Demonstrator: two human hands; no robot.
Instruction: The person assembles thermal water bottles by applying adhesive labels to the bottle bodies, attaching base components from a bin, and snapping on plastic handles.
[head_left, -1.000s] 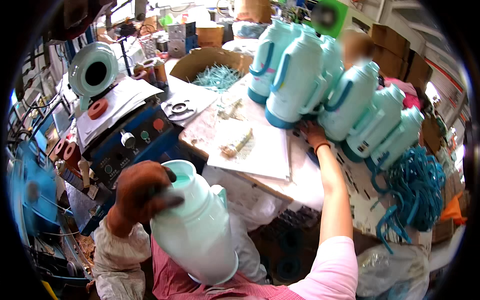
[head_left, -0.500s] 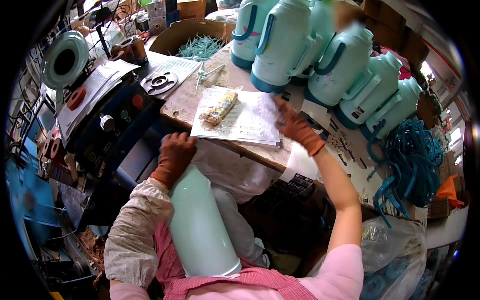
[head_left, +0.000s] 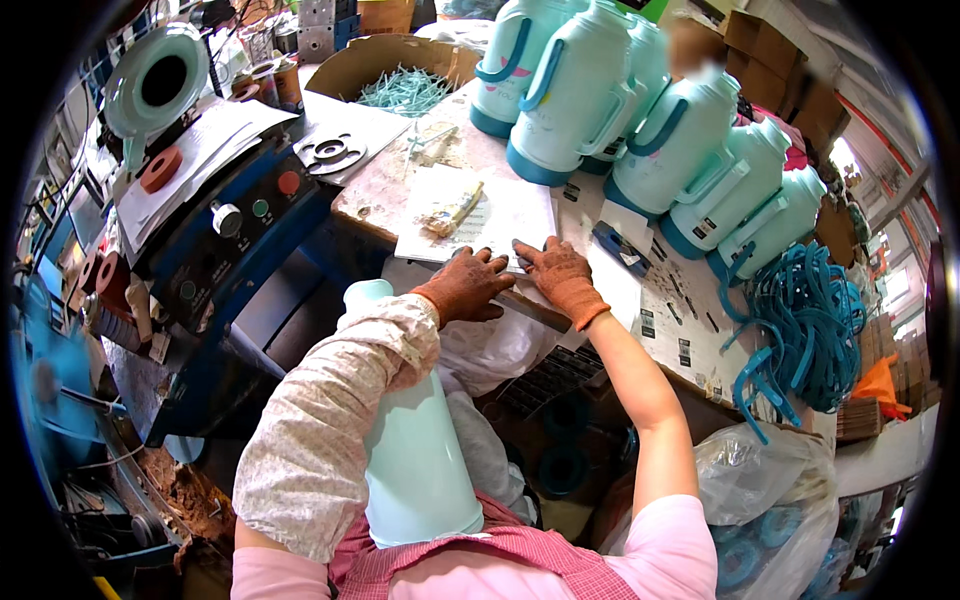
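My left hand (head_left: 466,286) and my right hand (head_left: 562,280), both in brown-orange work gloves, meet at the near edge of a stack of printed paper sheets (head_left: 518,212). The left fingers are spread over the edge, and the right fingers are stretched out at its near right corner. Whether either pinches a sheet is too small to tell. On the sheets lies a crumpled yellowish packet (head_left: 452,208). A mint-green thermos shell (head_left: 420,465) leans in my lap beneath my left forearm, whose patterned sleeve covers part of it.
Several mint-green thermos flasks (head_left: 560,100) line the table's far side. Teal handles (head_left: 815,320) lie heaped at the right. A box of thin green plastic parts (head_left: 405,90) stands behind. To the left is a blue machine with knobs (head_left: 226,219). A person (head_left: 695,50) is beyond the flasks.
My left hand has left the top of the thermos shell and moved right to the paper's edge. My right hand has come down and left to the near corner of the sheets.
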